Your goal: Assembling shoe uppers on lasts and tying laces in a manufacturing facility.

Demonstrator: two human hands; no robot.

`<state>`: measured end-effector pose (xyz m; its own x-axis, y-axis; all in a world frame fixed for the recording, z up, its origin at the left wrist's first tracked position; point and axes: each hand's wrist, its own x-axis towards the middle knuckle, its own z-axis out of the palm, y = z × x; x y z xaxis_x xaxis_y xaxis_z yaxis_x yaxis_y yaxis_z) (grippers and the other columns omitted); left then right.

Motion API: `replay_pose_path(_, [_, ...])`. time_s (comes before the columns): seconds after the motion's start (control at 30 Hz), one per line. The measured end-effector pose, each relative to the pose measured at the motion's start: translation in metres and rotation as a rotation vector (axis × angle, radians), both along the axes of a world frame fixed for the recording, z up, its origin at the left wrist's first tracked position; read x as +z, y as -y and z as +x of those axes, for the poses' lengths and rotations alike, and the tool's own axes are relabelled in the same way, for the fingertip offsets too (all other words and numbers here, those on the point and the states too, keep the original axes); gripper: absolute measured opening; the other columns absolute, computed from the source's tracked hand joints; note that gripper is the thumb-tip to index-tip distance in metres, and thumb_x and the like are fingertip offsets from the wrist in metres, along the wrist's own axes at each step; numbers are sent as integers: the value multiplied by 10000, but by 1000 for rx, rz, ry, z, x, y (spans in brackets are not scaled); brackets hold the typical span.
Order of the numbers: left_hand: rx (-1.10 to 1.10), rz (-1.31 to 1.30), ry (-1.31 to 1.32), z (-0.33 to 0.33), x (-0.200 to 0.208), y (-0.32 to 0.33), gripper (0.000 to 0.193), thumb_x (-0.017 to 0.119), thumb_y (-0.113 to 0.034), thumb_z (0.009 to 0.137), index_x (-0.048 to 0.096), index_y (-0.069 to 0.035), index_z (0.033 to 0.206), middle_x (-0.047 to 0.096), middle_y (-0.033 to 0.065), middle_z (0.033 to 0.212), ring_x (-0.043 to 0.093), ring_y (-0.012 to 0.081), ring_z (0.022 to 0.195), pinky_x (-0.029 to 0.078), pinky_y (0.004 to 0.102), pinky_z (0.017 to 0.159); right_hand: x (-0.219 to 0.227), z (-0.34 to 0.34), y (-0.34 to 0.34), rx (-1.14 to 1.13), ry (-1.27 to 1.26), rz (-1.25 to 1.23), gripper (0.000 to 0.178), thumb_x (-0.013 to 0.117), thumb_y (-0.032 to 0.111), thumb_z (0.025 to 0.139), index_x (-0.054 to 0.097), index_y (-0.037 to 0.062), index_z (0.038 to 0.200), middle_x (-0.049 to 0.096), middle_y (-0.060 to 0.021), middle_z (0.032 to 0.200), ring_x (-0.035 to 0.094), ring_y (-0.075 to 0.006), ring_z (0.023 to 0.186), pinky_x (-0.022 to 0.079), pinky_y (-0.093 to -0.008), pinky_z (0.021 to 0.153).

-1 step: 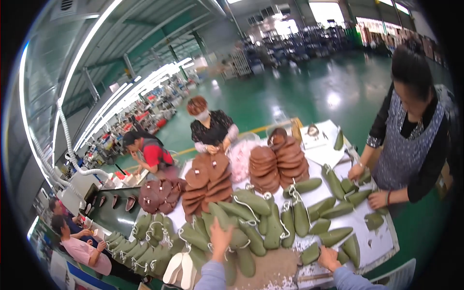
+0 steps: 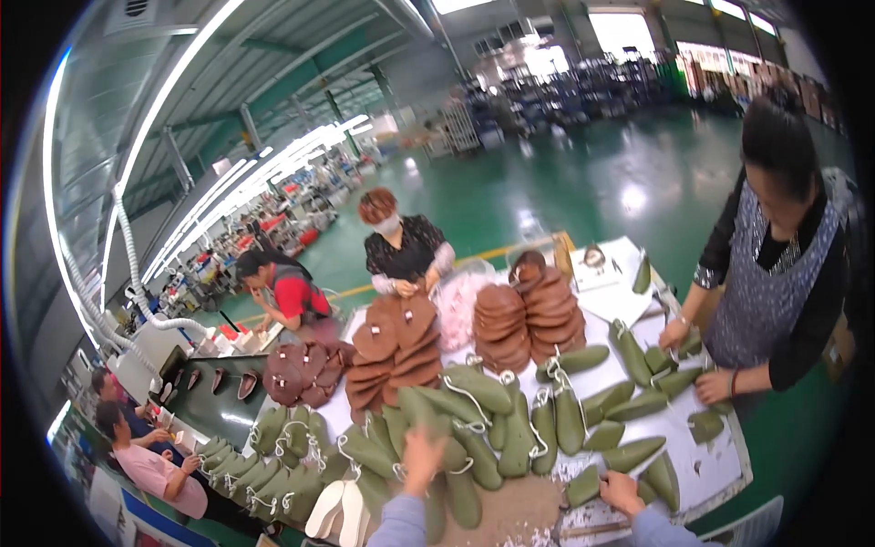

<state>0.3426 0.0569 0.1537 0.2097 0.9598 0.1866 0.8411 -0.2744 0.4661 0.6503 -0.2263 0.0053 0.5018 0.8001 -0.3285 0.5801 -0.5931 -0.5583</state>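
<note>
Green shoe lasts, many with white cords, cover the near part of the table. My left hand [image 2: 424, 463], smeared by motion, is closed round a blurred green shoe last [image 2: 417, 407] above the row in front of me. At the near right, my right hand [image 2: 622, 492] has curled fingers at the end of a short green shoe last [image 2: 583, 487], which lies on the table. Its fingertips are partly hidden. Between the hands lie a long green last [image 2: 517, 438] and a corded one [image 2: 569, 421]. A pair of white soles [image 2: 339, 509] sits left of my left forearm.
Brown shoe-upper stacks [image 2: 392, 346] and brown rounded stacks [image 2: 499, 328] stand farther back beside a clear bag of pink pieces [image 2: 460, 305]. A co-worker [image 2: 775, 264] handles lasts at the right edge. Another person [image 2: 401, 246] works across the table. White scraps [image 2: 538, 538] litter the near edge.
My left hand and the last in it are more blurred and have shifted slightly. The whole view has moved a little. My right hand stays at the same short last.
</note>
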Motion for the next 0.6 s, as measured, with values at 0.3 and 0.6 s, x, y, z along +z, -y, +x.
replay_pose_path(0.3, [-835,-78,367,91,-66,174,686,756,-401,707,525,-77,1266,541,175,1219,445,364,1223,393,482,988,199,-89,-13,321,-175,687,189,616,221,842,685,90,958,676,-148,792,665,-318,731,516,-379,651])
replay_pose_path(0.6, [-154,-306,554,-21,2,203,774,808,-388,698,477,-86,1330,541,180,1235,536,293,1158,430,395,972,172,-141,-57,669,-858,619,175,587,157,886,657,45,1001,663,-69,791,584,-131,643,485,-302,600])
